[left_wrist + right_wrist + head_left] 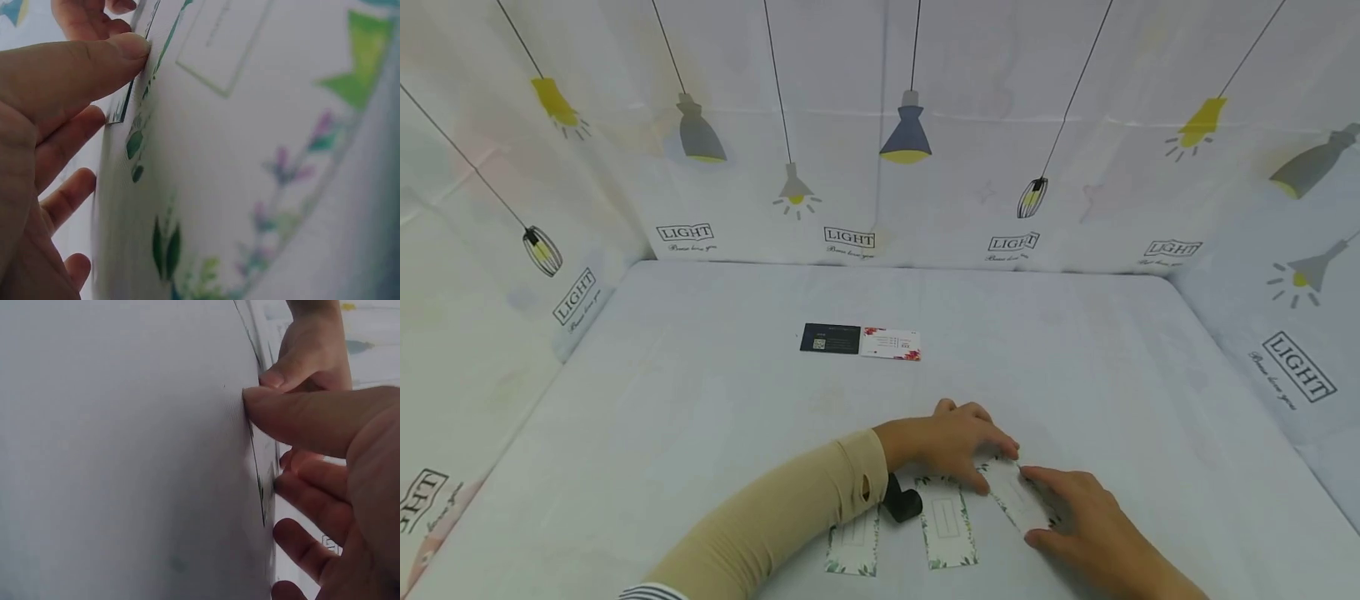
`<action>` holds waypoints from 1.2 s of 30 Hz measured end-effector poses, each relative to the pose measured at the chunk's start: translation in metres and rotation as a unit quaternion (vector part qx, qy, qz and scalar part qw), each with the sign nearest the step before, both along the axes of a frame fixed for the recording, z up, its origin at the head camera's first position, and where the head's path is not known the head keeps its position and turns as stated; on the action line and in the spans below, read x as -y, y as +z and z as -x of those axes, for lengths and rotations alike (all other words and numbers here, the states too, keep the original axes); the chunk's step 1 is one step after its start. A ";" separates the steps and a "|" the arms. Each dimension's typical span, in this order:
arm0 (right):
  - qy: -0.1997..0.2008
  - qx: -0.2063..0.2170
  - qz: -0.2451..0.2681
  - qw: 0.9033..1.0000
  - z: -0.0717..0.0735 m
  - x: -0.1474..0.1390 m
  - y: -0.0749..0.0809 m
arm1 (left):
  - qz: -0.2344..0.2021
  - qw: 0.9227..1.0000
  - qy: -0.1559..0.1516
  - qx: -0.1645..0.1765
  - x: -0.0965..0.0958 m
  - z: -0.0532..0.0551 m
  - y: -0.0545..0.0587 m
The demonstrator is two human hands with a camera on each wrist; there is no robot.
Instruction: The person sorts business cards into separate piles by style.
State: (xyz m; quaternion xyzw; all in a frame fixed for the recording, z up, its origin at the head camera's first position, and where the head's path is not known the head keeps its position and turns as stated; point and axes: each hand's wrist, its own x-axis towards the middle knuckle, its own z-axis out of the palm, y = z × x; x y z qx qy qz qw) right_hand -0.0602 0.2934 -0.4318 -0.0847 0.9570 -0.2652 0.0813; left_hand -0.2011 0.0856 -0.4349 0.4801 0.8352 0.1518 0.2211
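A white card (1017, 493) with a leafy printed border lies slanted between the two hands. My left hand (951, 442) reaches over from the left and holds its far end, thumb by one long edge and fingertips at the far corner. From the other side my right hand (1093, 521) grips the same card, index finger near its far right edge and thumb at its near end. A second leaf-bordered card (947, 525) lies flat just left of it. Beneath the left forearm, a third such card (853, 546) is partly hidden.
Farther back on the white-covered table (715, 375), a black card (831, 339) and a white card with red flowers (891, 343) lie side by side. A lamp-printed cloth (962, 200) rises behind the table. The beige left sleeve (790, 508) crosses the near side.
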 end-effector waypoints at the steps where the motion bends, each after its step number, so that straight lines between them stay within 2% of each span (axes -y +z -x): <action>1: 0.007 -0.003 0.003 1.000 0.000 -0.001 0.000 | 0.005 1.000 -0.002 -0.004 -0.001 0.000 0.000; 5: 0.026 -0.025 -0.001 0.999 0.002 -0.002 0.000 | 0.010 1.000 -0.005 -0.013 -0.001 0.000 0.001; 8: 0.038 -0.057 -0.006 0.998 0.002 -0.003 -0.002 | 0.006 1.000 -0.006 -0.023 0.000 0.000 0.003; 15: 0.029 -0.107 -0.015 0.994 0.003 -0.006 -0.005 | -0.006 0.999 -0.006 -0.046 0.000 -0.001 0.006; 18: 0.019 -0.107 -0.021 0.994 0.004 -0.005 -0.005 | -0.007 0.999 -0.001 -0.051 0.000 -0.002 0.007; 25: -0.018 -0.073 -0.041 0.996 0.005 -0.001 -0.003 | -0.011 0.999 0.008 -0.040 -0.001 -0.003 0.006; 31: -0.020 -0.090 -0.056 0.994 0.007 0.002 0.000 | -0.018 0.999 0.011 -0.032 0.000 -0.003 0.006; 36: -0.020 -0.085 -0.068 0.994 0.010 0.004 0.002 | -0.020 0.999 0.012 -0.033 0.000 -0.003 0.005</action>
